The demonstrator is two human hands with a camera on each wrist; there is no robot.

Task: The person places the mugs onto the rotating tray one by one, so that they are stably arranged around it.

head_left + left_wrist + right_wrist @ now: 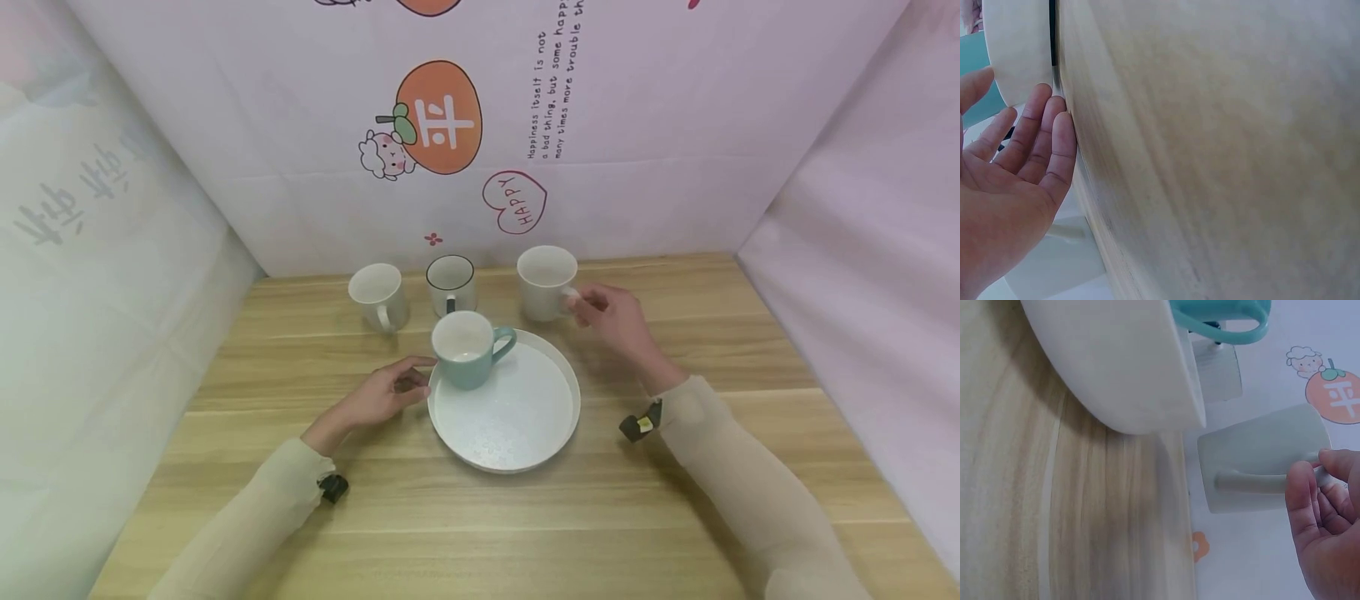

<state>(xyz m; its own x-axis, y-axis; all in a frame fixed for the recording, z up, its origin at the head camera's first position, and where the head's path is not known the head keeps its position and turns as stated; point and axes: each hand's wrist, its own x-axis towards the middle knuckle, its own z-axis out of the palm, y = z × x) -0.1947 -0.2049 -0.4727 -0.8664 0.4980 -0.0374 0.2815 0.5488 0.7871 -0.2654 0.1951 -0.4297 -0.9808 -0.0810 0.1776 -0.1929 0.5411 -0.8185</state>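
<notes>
By its handle, my right hand (613,317) pinches a plain white mug (546,279) behind the tray's right side; thumb and index finger meet at the handle in the right wrist view. Whether that mug touches the table is hard to tell. On the round white tray (517,425) stands a teal mug (467,367) with a white inside, at the tray's left rear, its handle pointing right. My left hand (386,392) is at the tray's left edge, fingers loosely extended beside the rim; in the left wrist view the palm shows with nothing in it.
Behind the tray stand a white mug (377,292) at left and a white mug with a black rim and dark handle (452,283), partly hidden by the teal one. A printed cloth (300,125) hangs along the wooden table's (480,542) back edge, with cloth at both sides.
</notes>
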